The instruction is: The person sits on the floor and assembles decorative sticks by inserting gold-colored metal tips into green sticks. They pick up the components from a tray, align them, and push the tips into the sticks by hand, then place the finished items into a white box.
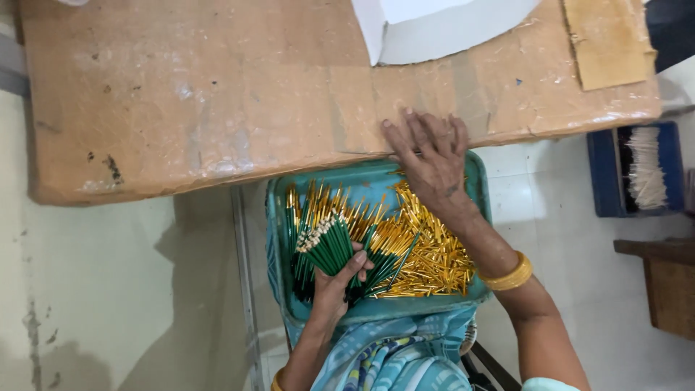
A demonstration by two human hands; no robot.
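A bundle of slim green pen barrels with pale tips (323, 242) sits fanned out in the left hand (334, 288), whose fingers are curled around the lower part of the bundle, with the thumb pressed across it. We see this bundle held just above a teal plastic tray (279, 239) that rests on the person's lap, over a blue patterned garment (391, 355). The tray holds a loose heap of green-and-gold pen barrels (416, 246), with mostly gold ones on the right side and greener ones on the left.

The right hand (432, 161) lies palm down with its fingers spread, resting on the near edge of a worn brown cardboard-covered tabletop (203, 101) and reaching over the far rim of the tray. It grips nothing that we can see. A gold bangle (510, 275) circles the right wrist.

On the far side of the tabletop lies a white sheet or box (434, 29), and a loose piece of brown cardboard (608, 43) lies near the right corner. To the right, on the pale tiled floor (565, 217), stands a blue crate holding thin white sticks (637, 170), and beside it we see part of a wooden stool (666, 282).
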